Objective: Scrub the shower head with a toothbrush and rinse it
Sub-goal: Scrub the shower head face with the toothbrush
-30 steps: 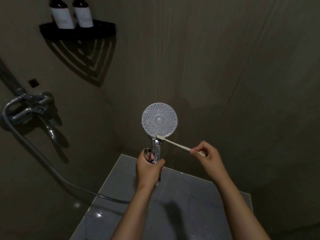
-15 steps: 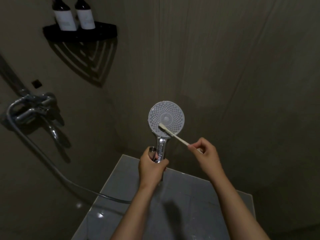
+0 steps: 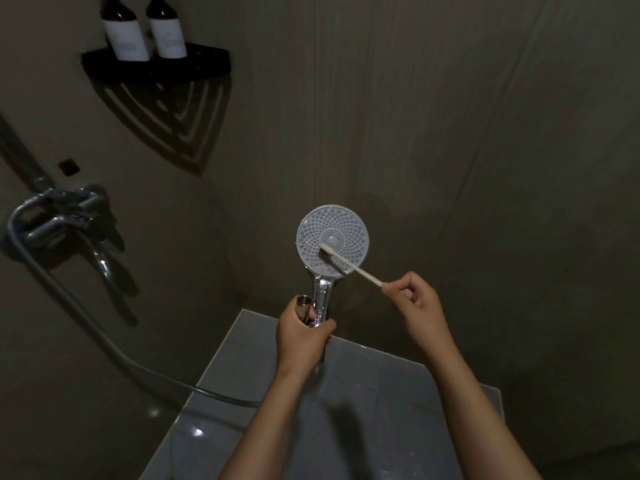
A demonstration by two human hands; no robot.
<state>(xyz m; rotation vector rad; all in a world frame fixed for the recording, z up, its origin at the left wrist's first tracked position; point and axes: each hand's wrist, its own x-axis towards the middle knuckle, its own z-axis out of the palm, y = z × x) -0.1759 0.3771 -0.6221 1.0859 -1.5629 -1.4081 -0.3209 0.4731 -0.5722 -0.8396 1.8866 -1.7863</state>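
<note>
My left hand [image 3: 301,337] grips the shower head [image 3: 332,242] upright; my right hand [image 3: 414,301] pinches the toothbrush [image 3: 349,263], bristles just below the head's centre

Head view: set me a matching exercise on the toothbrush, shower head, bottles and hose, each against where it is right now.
Things
1. toothbrush
2. shower head
3. bottles
4. hose

Places
A. gripped by its chrome handle in the left hand
B. trails down from the wall mixer
C. pinched in the right hand, bristle end on the nozzle face
D. standing on the black corner shelf

Pairs: 1-C, 2-A, 3-D, 4-B
</note>
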